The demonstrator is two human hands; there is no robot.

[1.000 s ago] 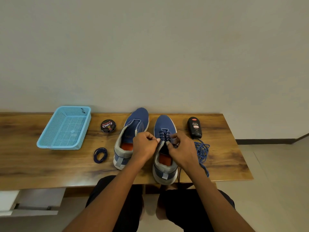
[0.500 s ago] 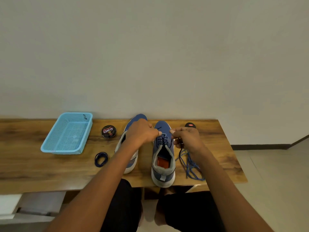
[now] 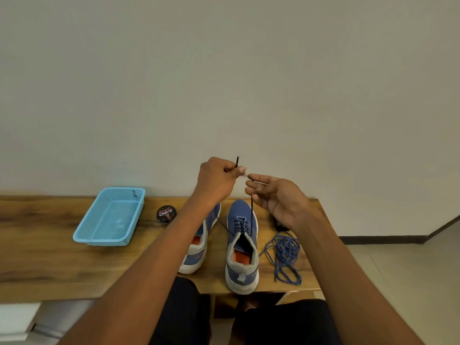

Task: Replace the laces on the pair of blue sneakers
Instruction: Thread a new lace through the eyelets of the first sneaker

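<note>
From the head camera, just above frame centre, the left hand (image 3: pixel 216 181) pinches one tip of the dark lace (image 3: pixel 252 212) and the right hand (image 3: pixel 275 199), fingers loosely curled, seems to pinch the other strand, which runs down to the right sneaker (image 3: pixel 242 247) at lower centre. Uneven pulling could leave lopsided ends or drag the light shoe (its sole sits on smooth wood). The left sneaker (image 3: pixel 199 247) is unlaced, knit-topped, rubber-soled; a limp blue cord (image 3: pixel 285 252) tangles lower right.
</note>
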